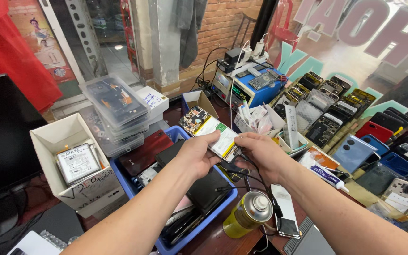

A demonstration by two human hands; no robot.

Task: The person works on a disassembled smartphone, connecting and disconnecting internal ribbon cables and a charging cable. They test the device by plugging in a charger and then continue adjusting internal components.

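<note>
Both hands (199, 156) grip opened phone (209, 128)

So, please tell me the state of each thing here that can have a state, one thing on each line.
Opened phone: back cover off, battery and circuit board exposed, held by both hands.
Left hand: gripping the phone's lower edge.
Right hand: gripping the phone's lower right corner.
Spray can: capped, lying tilted on the table.
Bench power supply: display lit.
Cardboard box: open, a battery inside.
Blue tray: full of phones.
White tube: capped, lying flat.
</note>
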